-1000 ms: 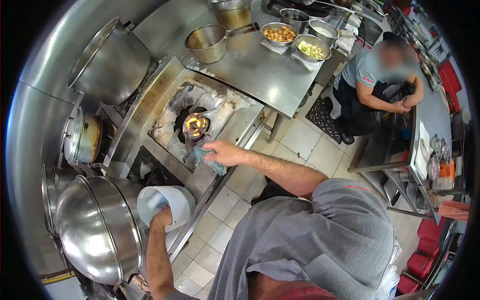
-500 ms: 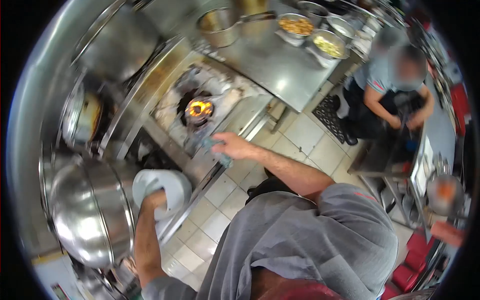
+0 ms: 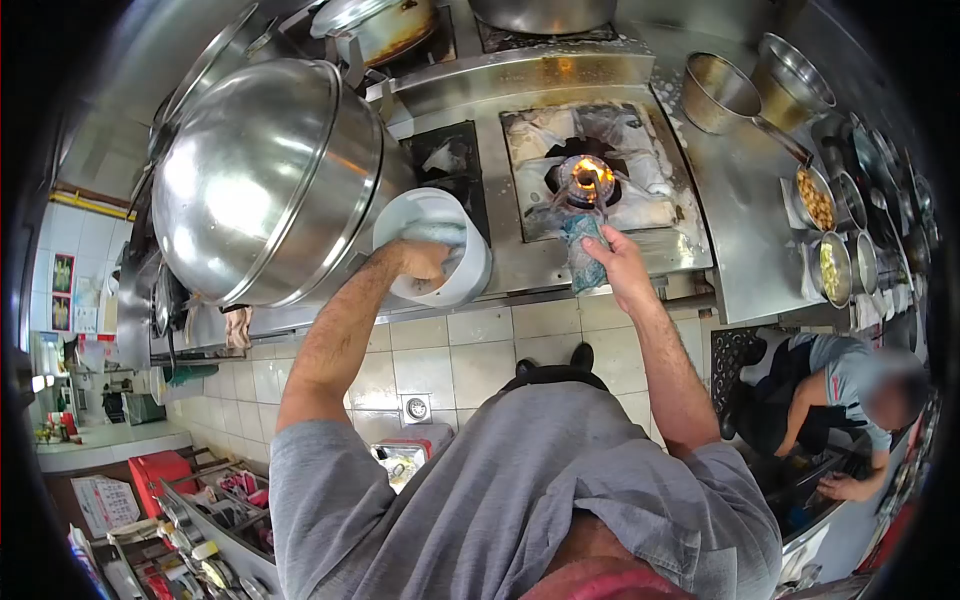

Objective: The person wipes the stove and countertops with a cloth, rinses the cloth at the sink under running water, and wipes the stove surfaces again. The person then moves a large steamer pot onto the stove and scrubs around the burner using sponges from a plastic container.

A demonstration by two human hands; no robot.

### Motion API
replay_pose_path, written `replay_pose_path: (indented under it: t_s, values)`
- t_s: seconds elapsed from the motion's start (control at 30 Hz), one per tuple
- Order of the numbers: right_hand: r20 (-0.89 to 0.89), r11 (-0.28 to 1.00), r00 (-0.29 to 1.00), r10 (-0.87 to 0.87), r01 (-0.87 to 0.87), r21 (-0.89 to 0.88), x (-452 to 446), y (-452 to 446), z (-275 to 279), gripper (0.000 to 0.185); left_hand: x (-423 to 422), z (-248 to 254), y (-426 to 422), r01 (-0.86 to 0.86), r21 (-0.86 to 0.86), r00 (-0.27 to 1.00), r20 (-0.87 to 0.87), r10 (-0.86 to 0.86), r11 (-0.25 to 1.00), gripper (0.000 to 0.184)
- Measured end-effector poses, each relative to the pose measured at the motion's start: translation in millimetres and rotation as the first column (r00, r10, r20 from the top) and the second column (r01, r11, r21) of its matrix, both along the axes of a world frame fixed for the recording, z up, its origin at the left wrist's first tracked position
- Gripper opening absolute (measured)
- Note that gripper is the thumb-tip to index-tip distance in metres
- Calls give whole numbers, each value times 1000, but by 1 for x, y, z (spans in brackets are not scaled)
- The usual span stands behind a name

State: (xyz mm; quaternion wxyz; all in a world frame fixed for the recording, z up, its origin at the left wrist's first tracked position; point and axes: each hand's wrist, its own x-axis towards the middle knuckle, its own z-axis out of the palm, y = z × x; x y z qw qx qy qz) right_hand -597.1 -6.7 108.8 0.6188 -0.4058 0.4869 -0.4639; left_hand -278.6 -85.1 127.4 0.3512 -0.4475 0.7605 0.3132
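Note:
My right hand (image 3: pixel 622 268) grips a crumpled blue-green cloth (image 3: pixel 583 252) at the front of the stove. Just beyond the cloth, a round gas burner (image 3: pixel 584 181) burns with an orange flame. White foam or residue coats the stove plate (image 3: pixel 645 212) around it. My left hand (image 3: pixel 422 262) reaches into a white plastic bucket (image 3: pixel 468 280), which stands tilted at the stove's front edge. Cloudy, sudsy liquid shows inside the bucket. The fingers of that hand are hidden, so whether they hold anything does not show.
A big steel domed vessel (image 3: pixel 250 185) stands left of the bucket. Pots (image 3: pixel 718 92) and bowls of food (image 3: pixel 815 198) stand on the right counter (image 3: pixel 745 270). A co-worker (image 3: pixel 835 400) bends low at the right. A red-edged container (image 3: pixel 402 460) is on the tiled floor.
My view has swung round to face the stove squarely. The right hand has carried the cloth from the stove's front edge closer to the burner. My left hand stays in the bucket.

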Motion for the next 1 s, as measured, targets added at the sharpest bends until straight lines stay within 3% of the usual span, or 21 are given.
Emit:
replay_pose_path:
  t_s: [0.13, 0.2, 0.23, 0.3, 0.33, 0.37, 0.43, 0.47, 0.53, 0.6, 0.63, 0.67, 0.73, 0.87, 0.93, 0.97, 1.0]
  values:
    - [130, 994, 990, 62, -50, -96, 24, -17, 19, 22, 0, 15, 14, -201, -79, 970, -154, 187, 976, 62]
    - [173, 984, 980, 97, -68, -163, 45, -24, 42, 23, 10, 12, 28, -317, -404, 843, -535, 60, 858, 53]
    - [211, 971, 969, 132, -83, -226, 58, -29, 50, 24, 8, 23, 34, -317, -407, 844, -534, 58, 857, 53]
    - [126, 942, 977, 172, -125, -310, 83, -43, 55, 26, -2, 65, 48, -619, -191, 663, -647, 377, 761, 46]
    - [36, 906, 978, 205, -176, -384, 96, -48, 57, 28, -6, 79, 55, -685, -143, 627, -615, 478, 715, 41]
    - [39, 904, 977, 208, -177, -388, 111, -53, 60, 28, -2, 81, 60, -686, -149, 629, -615, 477, 712, 41]
    - [-241, 797, 963, 121, -239, -554, 139, -59, 67, 29, 5, 81, 67, -564, -370, 718, -661, 217, 739, 38]
    - [-243, 795, 963, 115, -235, -559, 149, -62, 68, 29, 12, 69, 67, -500, -451, 751, -651, 111, 739, 30]
    - [-596, 640, 797, 98, -509, -576, 165, -69, 64, 33, 16, 52, 66, -469, -488, 803, -583, 125, 736, 29]
    - [-820, 535, 569, 53, -710, -458, 176, -70, 60, 31, 10, 53, 71, -430, -520, 853, -501, 144, 738, 29]
    - [-904, 501, 427, 22, -787, -360, 175, -63, 72, 30, 9, 52, 70, -421, -526, 853, -507, 125, 739, 29]
    - [-905, 509, 424, 8, -781, -362, 180, -67, 67, 30, 12, 48, 68, -411, -528, 862, -489, 130, 743, 29]
    - [-985, 496, 174, 15, -857, -143, 191, -70, 51, 29, 13, 42, 65, -405, -551, 884, -440, 158, 730, 25]
    - [-979, 525, 205, 20, -835, -164, 189, -73, 47, 29, 23, 49, 77, -416, -558, 837, -543, 63, 718, 19]
    - [-658, 674, 731, 181, -579, -459, 179, -72, 49, 33, 26, 63, 86, -679, -415, 617, -770, 164, 606, 17]
    - [-386, 753, 901, 201, -394, -527, 173, -71, 52, 35, 24, 69, 91, -670, -413, 616, -773, 153, 617, 17]
    - [-134, 838, 958, 252, -285, -464, 167, -66, 53, 40, 22, 75, 94, -855, -171, 345, -893, 290, 489, 16]
